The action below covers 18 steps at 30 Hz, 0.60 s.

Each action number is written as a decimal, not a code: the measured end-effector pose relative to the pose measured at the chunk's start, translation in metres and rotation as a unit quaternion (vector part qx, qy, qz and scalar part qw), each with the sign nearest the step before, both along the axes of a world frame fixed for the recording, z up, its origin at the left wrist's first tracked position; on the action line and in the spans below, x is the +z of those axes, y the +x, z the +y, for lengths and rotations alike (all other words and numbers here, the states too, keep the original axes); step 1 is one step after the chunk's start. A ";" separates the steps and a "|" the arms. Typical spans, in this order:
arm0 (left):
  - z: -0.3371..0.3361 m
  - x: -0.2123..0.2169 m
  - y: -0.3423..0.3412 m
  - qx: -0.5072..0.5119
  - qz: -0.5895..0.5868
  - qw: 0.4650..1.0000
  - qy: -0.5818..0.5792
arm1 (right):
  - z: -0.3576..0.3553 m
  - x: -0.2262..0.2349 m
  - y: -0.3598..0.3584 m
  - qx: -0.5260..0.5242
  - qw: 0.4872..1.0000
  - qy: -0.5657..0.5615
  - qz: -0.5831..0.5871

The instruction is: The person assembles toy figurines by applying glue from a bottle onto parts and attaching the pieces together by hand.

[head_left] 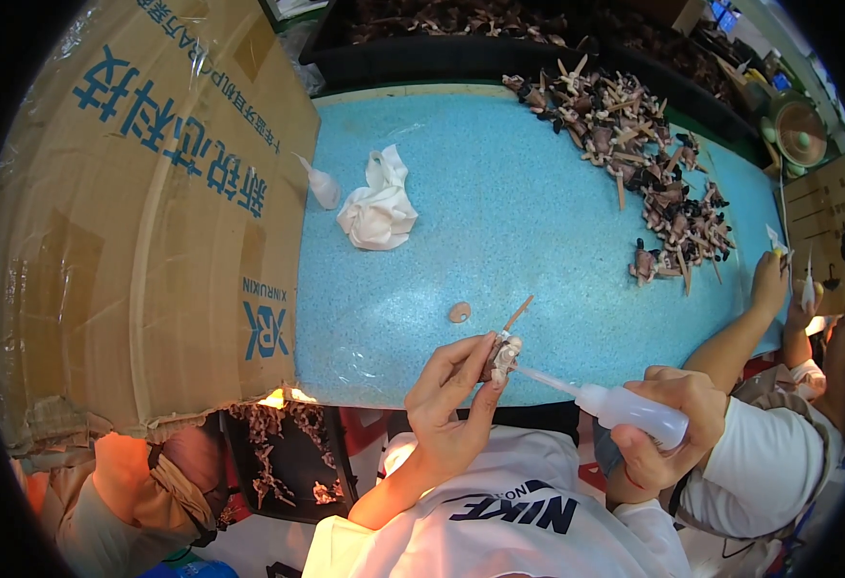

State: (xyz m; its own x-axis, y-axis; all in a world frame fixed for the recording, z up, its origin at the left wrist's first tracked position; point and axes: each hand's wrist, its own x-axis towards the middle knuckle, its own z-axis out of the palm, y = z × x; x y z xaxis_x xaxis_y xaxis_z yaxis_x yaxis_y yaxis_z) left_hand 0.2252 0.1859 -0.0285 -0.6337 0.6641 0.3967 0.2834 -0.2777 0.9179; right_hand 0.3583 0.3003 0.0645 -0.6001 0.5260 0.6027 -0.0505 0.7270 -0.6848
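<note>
— So, starting at the far left, what is there?

— A big cardboard box (143, 222) lies on its side, wrapped in clear film, covering the left end of the blue table (500, 173). Below it, under the table edge, a black crate (292, 462) holds small brown pieces.

— And on the table itself?

— A crumpled white cloth (378, 207) with a small white bottle (323, 186) just beside it on its left. Nearer the front edge sits a small tan disc (459, 312), apart from everything else.

— What about the hands?

— The left hand (451, 400) is closed by thumb and fingertips around a small brown and white figure part (503, 354) on a stick, held above the table's front edge. The right hand (668, 424) is wrapped fully around a clear squeeze bottle (630, 408), whose long thin nozzle touches the part.

— Further right?

— A heap of dark brown parts on sticks (649, 164) spreads along the table's right side. At the right edge a co-worker's hand (771, 279) rests on the table, holding something small and white; I cannot tell what.
</note>
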 end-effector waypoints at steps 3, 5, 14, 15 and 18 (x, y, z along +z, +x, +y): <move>0.001 0.000 0.000 0.000 -0.003 1.000 0.000 | 0.000 0.000 0.000 0.006 1.000 0.000 -0.002; 0.000 -0.002 0.001 0.000 -0.001 1.000 0.000 | 0.001 -0.001 0.001 0.008 1.000 0.000 -0.004; -0.001 -0.003 0.001 -0.003 0.001 1.000 -0.005 | 0.002 0.000 0.002 0.016 1.000 0.005 -0.013; -0.001 -0.003 0.002 -0.004 -0.004 1.000 -0.004 | 0.001 0.000 0.002 0.015 1.000 0.003 -0.009; 0.000 -0.003 0.002 -0.005 -0.003 1.000 -0.002 | 0.002 0.001 0.001 0.013 1.000 0.000 -0.006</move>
